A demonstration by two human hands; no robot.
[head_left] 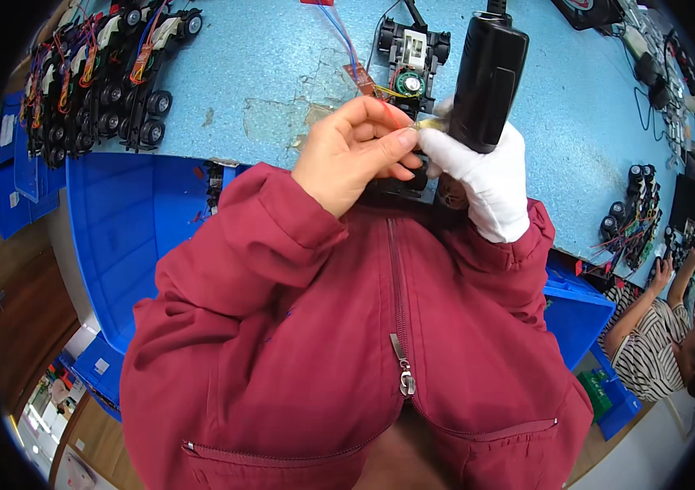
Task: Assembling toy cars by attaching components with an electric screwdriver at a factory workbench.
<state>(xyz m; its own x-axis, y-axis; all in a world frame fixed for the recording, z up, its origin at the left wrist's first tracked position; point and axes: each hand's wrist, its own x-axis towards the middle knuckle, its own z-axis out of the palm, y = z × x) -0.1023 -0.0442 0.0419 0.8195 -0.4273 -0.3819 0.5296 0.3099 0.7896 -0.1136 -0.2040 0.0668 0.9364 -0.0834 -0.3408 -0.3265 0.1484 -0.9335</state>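
My left hand (353, 153) is bare, with thumb and fingers pinched together on a thin red wire (391, 114). In a white glove, my right hand (486, 175) grips a black corded hand tool (488, 82); its exact kind is unclear. A brass-coloured tip (431, 124) points left from the tool and meets my left fingertips. Just beyond my hands lies a black toy car chassis (415, 61) with a white block and a green ring part. A small brown circuit board (359, 79) with coloured wires rests at its left. My hands hide the chassis's near end.
Several wired chassis (110, 90) stand crowded at the table's left. More chassis (633, 208) lie at the right edge. Blue bins (114, 237) sit below the blue tabletop (257, 73). At the far right, a person in a striped top (650, 347) works with raised hands.
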